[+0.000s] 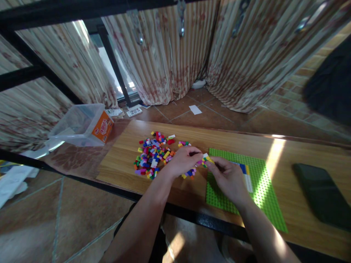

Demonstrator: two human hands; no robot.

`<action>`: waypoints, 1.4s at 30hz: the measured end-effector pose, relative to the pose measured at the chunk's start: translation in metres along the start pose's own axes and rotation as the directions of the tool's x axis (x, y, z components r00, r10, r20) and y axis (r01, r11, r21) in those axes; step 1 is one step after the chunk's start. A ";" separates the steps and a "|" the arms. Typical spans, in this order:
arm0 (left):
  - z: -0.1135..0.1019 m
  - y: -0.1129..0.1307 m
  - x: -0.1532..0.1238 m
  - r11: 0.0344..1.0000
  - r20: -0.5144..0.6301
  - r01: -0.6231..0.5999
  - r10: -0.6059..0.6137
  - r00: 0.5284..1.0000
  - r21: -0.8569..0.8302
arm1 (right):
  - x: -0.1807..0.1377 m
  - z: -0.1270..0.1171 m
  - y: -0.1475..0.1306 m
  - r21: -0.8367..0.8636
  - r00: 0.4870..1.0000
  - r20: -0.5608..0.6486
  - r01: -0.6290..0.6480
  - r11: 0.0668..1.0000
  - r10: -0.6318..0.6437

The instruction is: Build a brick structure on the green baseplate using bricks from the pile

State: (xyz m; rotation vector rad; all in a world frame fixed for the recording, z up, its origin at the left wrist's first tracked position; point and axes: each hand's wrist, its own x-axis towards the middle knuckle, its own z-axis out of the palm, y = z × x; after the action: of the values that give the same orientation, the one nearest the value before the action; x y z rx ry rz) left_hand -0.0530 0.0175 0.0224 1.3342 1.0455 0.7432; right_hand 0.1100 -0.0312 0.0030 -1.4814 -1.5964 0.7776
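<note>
Between my two hands, just left of the green baseplate (pixel 267 199), is a small cluster of toy bricks (pixel 205 160) in white, yellow, green and purple. My left hand (pixel 184 160) pinches its left side with thumb and fingers. On the other side, my right hand (pixel 229 177) grips it between thumb and fingertips, above the baseplate's left part. Blue, yellow and white bricks (pixel 248 179) sit on the baseplate, partly hidden behind my right hand. A loose pile of colourful bricks (pixel 153 155) is spread on the wooden tabletop left of my left hand; some lie beneath it.
A clear plastic box (pixel 79 122) with an orange label stands beyond the table's left end. At the right lies a dark flat object (pixel 322 195). Patterned curtains (pixel 170 58) hang behind, and a white paper (pixel 195 109) lies on the tiled floor.
</note>
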 end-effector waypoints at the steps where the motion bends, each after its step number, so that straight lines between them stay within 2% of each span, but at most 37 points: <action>1: -0.002 -0.001 0.001 1.000 -0.008 -0.003 0.003 1.000 -0.003 | 0.000 0.000 0.000 -0.006 1.000 -0.005 0.003 1.000 -0.003; 5: -0.015 -0.002 0.005 1.000 -0.119 0.007 -0.010 0.993 -0.021 | -0.002 0.001 0.003 -0.134 0.998 -0.030 0.044 0.990 -0.048; 8: -0.025 -0.001 0.006 0.999 -0.220 0.005 -0.015 0.975 -0.046 | -0.004 0.005 0.003 -0.302 0.989 0.056 0.148 0.942 -0.138; 10: -0.028 0.000 0.006 0.998 -0.246 0.004 -0.019 0.969 -0.061 | -0.006 0.010 0.003 -0.376 0.977 0.132 0.207 0.903 -0.169; 13: -0.026 -0.001 0.005 0.994 -0.237 0.023 -0.048 0.970 -0.109 | -0.006 0.019 0.003 -0.429 0.973 0.161 0.220 0.876 -0.165; 17: -0.021 -0.002 0.004 0.988 -0.199 0.045 -0.074 0.977 -0.149 | -0.005 0.026 0.000 -0.365 0.975 0.169 0.198 0.910 -0.144; 19: -0.019 -0.002 0.003 0.988 -0.197 0.058 -0.086 0.977 -0.144 | -0.005 0.025 -0.003 -0.312 0.984 0.141 0.147 0.939 -0.108; 23: -0.016 0.001 0.001 0.983 -0.170 0.094 -0.120 0.978 -0.155 | -0.003 0.018 -0.008 -0.204 0.999 -0.046 0.017 0.979 -0.027; 25: -0.012 0.001 0.001 0.979 -0.108 0.106 -0.126 0.986 -0.174 | -0.002 0.015 -0.008 -0.109 0.994 -0.104 0.001 0.994 -0.012; 30: -0.003 -0.001 -0.001 0.969 0.019 0.134 -0.133 0.991 -0.208 | 0.000 0.015 -0.006 0.052 0.998 -0.053 0.018 0.999 -0.016; 38: 0.000 0.002 -0.002 0.949 0.046 0.174 -0.168 0.985 -0.263 | -0.001 0.012 -0.006 0.025 0.997 -0.038 0.061 0.998 -0.060; 42: -0.005 0.001 0.001 0.941 -0.035 0.163 -0.181 0.983 -0.298 | -0.001 0.011 -0.003 -0.096 0.995 -0.052 0.084 0.992 -0.089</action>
State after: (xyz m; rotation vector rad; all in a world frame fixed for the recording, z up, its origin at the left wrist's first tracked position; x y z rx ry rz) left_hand -0.0572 0.0211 0.0232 0.9573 1.0403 0.7782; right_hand 0.0988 -0.0320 -0.0004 -1.4762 -1.6622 0.6144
